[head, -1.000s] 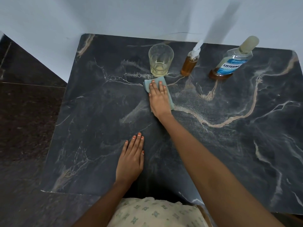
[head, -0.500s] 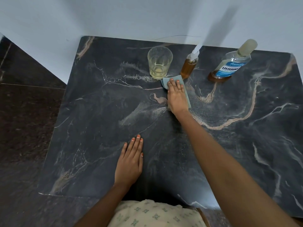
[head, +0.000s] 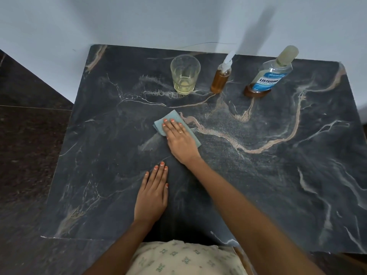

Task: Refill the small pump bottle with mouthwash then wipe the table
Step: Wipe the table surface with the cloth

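On the dark marble desk (head: pixel 258 185), a soft, limp blue cloth (head: pixel 190 133) is pinned flat under the open-palmed right hand (head: pixel 179 138), likely best pressed mid-cloth, while the left hand (head: pixel 154 192) is rested flat, holding nothing.

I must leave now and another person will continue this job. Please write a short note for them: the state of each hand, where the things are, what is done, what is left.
Right hand: flat, pressing the blue cloth on the middle of the table.
Left hand: flat on the table near the front edge, holding nothing.
Along the back edge, left to right: glass with a little pale liquid, small pump bottle holding amber liquid with its pump on, mouthwash bottle capped.
Done: the refill looks finished.
Left: finish wiping; I cannot tell which parts are already wiped.
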